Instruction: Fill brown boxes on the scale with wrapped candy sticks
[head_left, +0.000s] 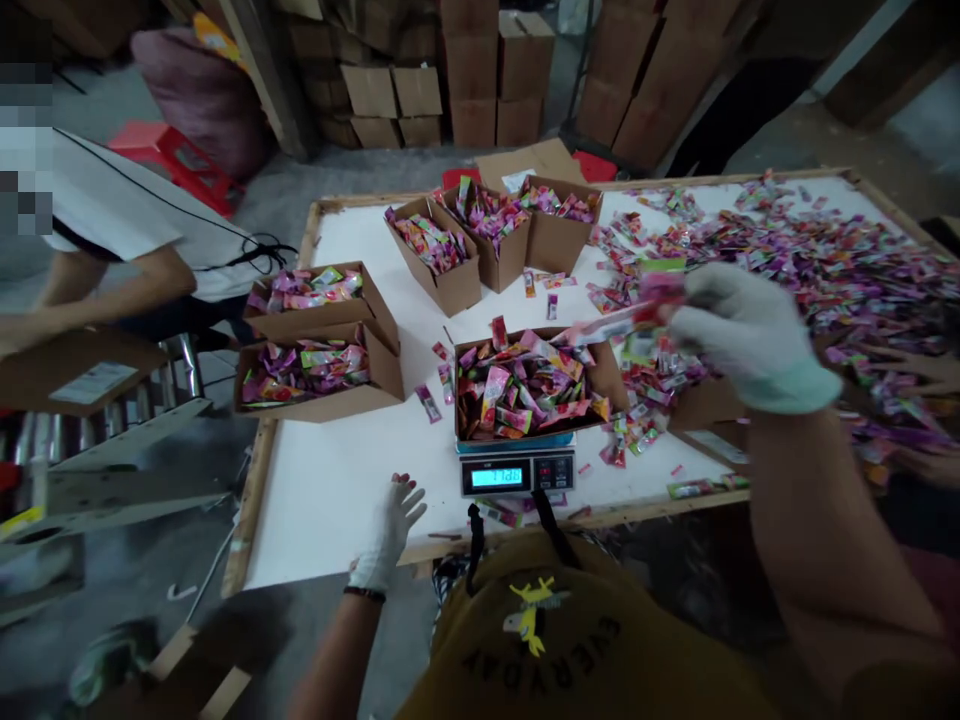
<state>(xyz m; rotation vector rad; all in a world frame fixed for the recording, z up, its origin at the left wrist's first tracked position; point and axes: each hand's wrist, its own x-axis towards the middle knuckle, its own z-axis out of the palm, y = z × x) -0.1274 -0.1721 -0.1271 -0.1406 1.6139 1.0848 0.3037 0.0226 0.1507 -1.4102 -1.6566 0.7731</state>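
Observation:
My right hand [739,325], in a white glove, is raised over the right side of the table and pinches a few small colourful packets [658,288], blurred by motion. Left of it, an open carton [466,425] full of pink, purple and green packets [517,385] rests on a digital scale [517,474] with a lit display; its digits are too blurred to read surely. My left hand [387,530], gloved with the fingertips showing, hovers by the table's front edge. Its fingers are spread and hold nothing.
Loose packets [795,250] heap across the right of the white table [322,500]. Filled cartons stand at the back [457,290] and left [322,405]. A person [127,220] handles a closed carton [90,370] on a roller conveyor [120,400]. Another person's hands [926,375] reach in at right.

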